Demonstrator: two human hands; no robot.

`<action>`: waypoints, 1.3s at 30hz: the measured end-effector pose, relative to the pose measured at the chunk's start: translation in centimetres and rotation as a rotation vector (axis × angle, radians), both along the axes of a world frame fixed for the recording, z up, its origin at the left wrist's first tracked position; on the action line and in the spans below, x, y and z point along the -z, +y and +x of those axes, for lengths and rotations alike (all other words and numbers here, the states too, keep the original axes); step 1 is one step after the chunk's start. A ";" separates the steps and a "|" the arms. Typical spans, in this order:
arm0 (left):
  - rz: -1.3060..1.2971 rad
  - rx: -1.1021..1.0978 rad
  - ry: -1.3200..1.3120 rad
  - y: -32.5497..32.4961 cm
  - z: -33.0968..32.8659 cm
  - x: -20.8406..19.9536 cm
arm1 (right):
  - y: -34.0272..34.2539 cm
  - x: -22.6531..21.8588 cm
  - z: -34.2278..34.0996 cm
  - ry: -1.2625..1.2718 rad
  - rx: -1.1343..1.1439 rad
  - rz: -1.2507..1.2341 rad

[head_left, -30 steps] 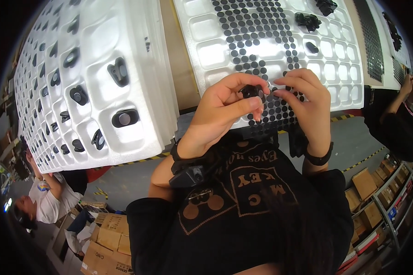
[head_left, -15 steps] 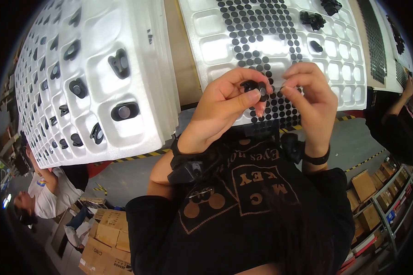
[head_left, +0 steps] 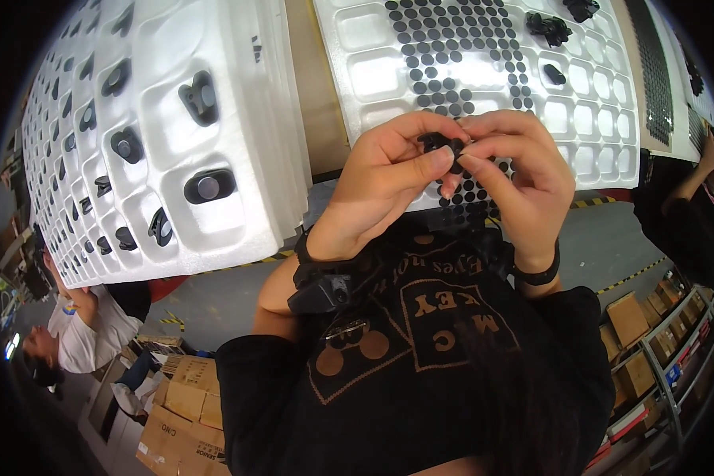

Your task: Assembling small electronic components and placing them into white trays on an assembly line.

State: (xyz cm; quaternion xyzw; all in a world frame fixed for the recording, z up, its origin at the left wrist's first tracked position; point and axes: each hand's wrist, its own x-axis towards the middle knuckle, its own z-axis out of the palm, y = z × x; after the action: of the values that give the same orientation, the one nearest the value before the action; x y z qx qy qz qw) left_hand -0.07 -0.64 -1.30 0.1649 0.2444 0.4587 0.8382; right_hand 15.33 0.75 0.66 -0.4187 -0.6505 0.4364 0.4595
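Between thumb and fingers, my left hand [head_left: 385, 178] grips a small black plastic clip [head_left: 435, 141]. My right hand [head_left: 527, 170] meets it from the other side, thumb and fingertips closed at the clip's right end; the fingers hide much of that end. Under both hands lies a white molded tray [head_left: 373, 75] with a sheet of round black adhesive dots [head_left: 460, 44] on it, some rows having gaps. On the tray's right part sit a loose black clip [head_left: 554, 74] and a cluster of black clips [head_left: 549, 29].
At the left stands a stack of white molded trays [head_left: 250, 214]; black clips, some showing grey round discs, lie in the top one's pockets. Another dot sheet [head_left: 650, 79] is at the far right. Co-workers are at both sides, with cardboard boxes [head_left: 186, 389] behind.
My right hand has moved left, its fingertips going from apart to touching the clip in my left hand. The trays appear slightly shifted in view.
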 end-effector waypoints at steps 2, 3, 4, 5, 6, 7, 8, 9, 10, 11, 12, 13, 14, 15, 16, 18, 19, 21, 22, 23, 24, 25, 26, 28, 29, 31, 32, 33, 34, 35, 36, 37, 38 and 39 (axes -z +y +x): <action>-0.007 -0.001 -0.005 0.0 0.0 0.0 | 0.0 0.0 0.0 -0.007 -0.005 0.000; -0.014 -0.001 -0.011 -0.1 0.0 0.0 | 0.0 0.0 0.0 -0.014 -0.009 0.000; -0.020 -0.002 -0.017 -0.1 0.0 0.0 | -0.1 -0.1 0.0 -0.021 -0.014 0.000; -0.020 -0.001 -0.017 -0.1 0.0 0.0 | -0.1 -0.2 0.1 -0.021 -0.014 0.000; -0.010 0.003 -0.017 -0.2 0.0 0.0 | -0.2 -0.3 0.1 -0.066 -0.020 0.007; -0.001 0.008 -0.017 -0.2 0.1 0.0 | -0.3 -0.4 0.2 -0.111 -0.026 0.013; 0.008 0.013 -0.017 -0.2 0.1 0.0 | -0.4 -0.6 0.2 -0.156 -0.032 0.020; 0.009 0.014 -0.017 -0.2 0.1 0.1 | -0.3 -0.7 0.1 -0.156 -0.031 0.020; 0.022 0.013 -0.028 -0.1 0.2 0.2 | -0.1 -1.0 -0.2 0.008 0.024 -0.092; 0.036 0.013 -0.038 -0.1 0.2 0.2 | 0.0 -1.3 -0.6 0.173 0.080 -0.205; 0.049 0.014 -0.049 0.0 0.3 0.3 | 0.1 -1.4 -0.7 0.338 0.135 -0.316; 0.050 0.015 -0.049 0.0 0.4 0.3 | 0.1 -1.3 -0.4 0.338 0.136 -0.315; 0.060 0.009 -0.043 0.0 0.4 0.2 | 0.2 -1.2 0.1 0.181 0.059 -0.216; 0.070 0.004 -0.037 0.0 0.5 0.2 | 0.3 -1.1 0.6 0.024 -0.017 -0.117; 0.080 -0.002 -0.031 0.0 0.6 0.2 | 0.4 -1.1 0.9 -0.133 -0.093 -0.017; 0.082 -0.003 -0.005 0.0 0.6 0.2 | 0.5 -1.0 0.8 -0.164 -0.105 0.017; 0.083 -0.002 0.018 0.0 0.6 0.1 | 0.5 -0.9 0.8 -0.196 -0.115 0.051; 0.085 0.000 0.042 -0.1 0.7 -0.1 | 0.5 -0.9 0.8 -0.229 -0.124 0.085; 0.082 -0.008 0.065 -0.1 0.8 -0.3 | 0.5 -0.8 0.8 -0.253 -0.112 0.111; 0.078 -0.016 0.089 -0.1 0.9 -0.4 | 0.5 -0.8 0.7 -0.278 -0.099 0.137; 0.074 -0.025 0.113 -0.1 0.9 -0.5 | 0.4 -0.8 0.7 -0.302 -0.088 0.164; 0.075 -0.026 0.113 -0.1 0.8 -0.5 | 0.4 -0.8 0.7 -0.302 -0.089 0.165; 0.072 -0.014 0.104 -0.2 0.8 -0.4 | 0.4 -0.8 0.8 -0.300 -0.086 0.177; 0.065 0.009 0.085 -0.2 0.7 -0.2 | 0.3 -0.8 0.8 -0.296 -0.081 0.201; 0.066 0.008 0.085 -0.2 0.7 -0.2 | 0.3 -0.9 0.7 -0.296 -0.081 0.202; 0.090 -0.002 0.073 0.0 0.8 -0.3 | 0.3 -1.2 0.5 -0.266 -0.072 0.171; 0.101 -0.007 0.066 0.0 0.8 -0.3 | 0.4 -1.3 0.4 -0.251 -0.068 0.155; 0.101 -0.007 0.066 0.1 0.7 -0.1 | 0.4 -1.3 0.5 -0.251 -0.068 0.155; 0.102 -0.001 -0.003 0.2 0.6 0.1 | 0.5 -1.2 0.5 -0.147 -0.101 0.062; 0.104 0.006 -0.072 0.3 0.4 0.3 | 0.5 -1.1 0.6 -0.043 -0.133 -0.030; 0.105 0.012 -0.142 0.4 0.3 0.4 | 0.6 -1.1 0.6 0.062 -0.164 -0.123; 0.104 0.010 -0.141 0.3 0.3 0.4 | 0.6 -0.9 0.5 0.062 -0.166 -0.124; 0.101 0.001 -0.105 0.3 0.3 0.4 | 0.6 -0.5 0.3 0.099 -0.163 -0.147; 0.098 -0.006 -0.069 0.3 0.4 0.3 | 0.6 -0.2 0.2 0.135 -0.158 -0.169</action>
State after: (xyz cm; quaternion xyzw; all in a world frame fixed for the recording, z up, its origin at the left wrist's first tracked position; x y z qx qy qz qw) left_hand 0.32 -0.33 -1.60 0.1893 0.1930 0.4780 0.8357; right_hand 15.49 1.31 0.86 -0.3730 -0.6099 0.5517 0.4295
